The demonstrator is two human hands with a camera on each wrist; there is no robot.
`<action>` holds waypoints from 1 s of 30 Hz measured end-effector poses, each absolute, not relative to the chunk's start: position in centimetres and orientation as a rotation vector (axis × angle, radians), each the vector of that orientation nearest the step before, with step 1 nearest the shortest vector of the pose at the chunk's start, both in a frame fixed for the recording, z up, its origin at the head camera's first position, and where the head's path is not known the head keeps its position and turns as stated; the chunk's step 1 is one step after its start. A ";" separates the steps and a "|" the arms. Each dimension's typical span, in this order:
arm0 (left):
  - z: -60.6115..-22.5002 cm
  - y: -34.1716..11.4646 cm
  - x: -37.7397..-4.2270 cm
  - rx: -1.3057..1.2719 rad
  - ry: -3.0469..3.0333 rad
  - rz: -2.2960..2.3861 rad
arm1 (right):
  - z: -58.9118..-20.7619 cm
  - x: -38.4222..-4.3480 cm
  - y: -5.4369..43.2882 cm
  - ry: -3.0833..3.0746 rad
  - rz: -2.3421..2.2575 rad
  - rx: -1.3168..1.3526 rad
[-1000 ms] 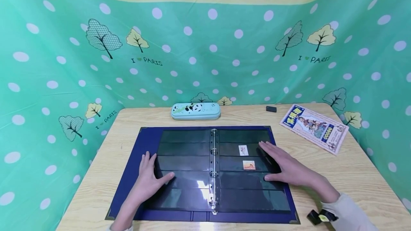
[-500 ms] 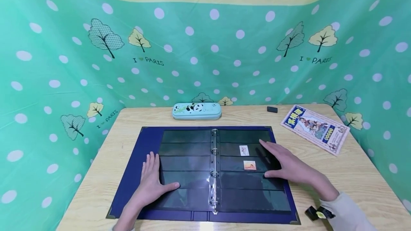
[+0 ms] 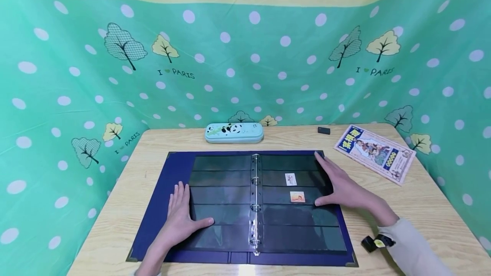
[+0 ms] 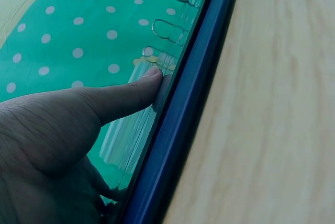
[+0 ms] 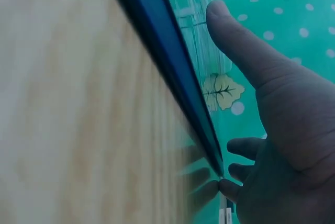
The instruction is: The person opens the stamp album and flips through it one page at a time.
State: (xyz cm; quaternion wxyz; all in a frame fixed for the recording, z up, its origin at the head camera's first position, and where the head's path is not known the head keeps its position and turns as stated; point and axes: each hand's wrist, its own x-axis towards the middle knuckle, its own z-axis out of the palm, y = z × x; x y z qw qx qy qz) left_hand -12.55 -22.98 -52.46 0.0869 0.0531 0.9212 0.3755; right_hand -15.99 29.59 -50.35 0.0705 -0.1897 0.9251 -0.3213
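Observation:
A blue ring-binder stamp album [image 3: 153, 225] lies spread on the table, its black pocket pages held by metal rings [image 3: 255, 208]. On the right page, a white stamp [image 3: 290, 179] sits one row above an orange stamp [image 3: 297, 196]. My left hand [image 3: 180, 220] rests on the left page with its thumb stretched inward and fingers pointing away; the left wrist view shows the thumb [image 4: 131, 96] on the page. My right hand [image 3: 339, 184] is at the right page's outer edge, fingers extended toward the upper corner. In the right wrist view its thumb [image 5: 235, 35] stands over the page.
Behind the album is a light blue panda pencil case [image 3: 234, 133]. A small black block [image 3: 324, 130] lies to its right, and a pink illustrated booklet [image 3: 376, 153] lies at the back right. A polka-dot curtain [image 3: 245, 67] surrounds the wooden table [image 3: 111, 220].
My left hand has shifted slightly, its fingers drawing together and its thumb moving lower on the page. My right hand's fingers have moved up toward the album's upper right corner.

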 end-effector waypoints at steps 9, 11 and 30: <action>-52.4 -22.9 -12.6 0.151 2.755 1.111 | -50.8 -16.9 29.8 2.790 -0.905 -0.545; -52.4 -22.9 -12.6 0.150 2.757 1.114 | -50.7 -16.9 29.7 2.796 -0.887 -0.546; -52.5 -22.9 -12.8 0.153 2.762 1.116 | -50.1 -16.2 29.2 2.832 -0.973 -0.548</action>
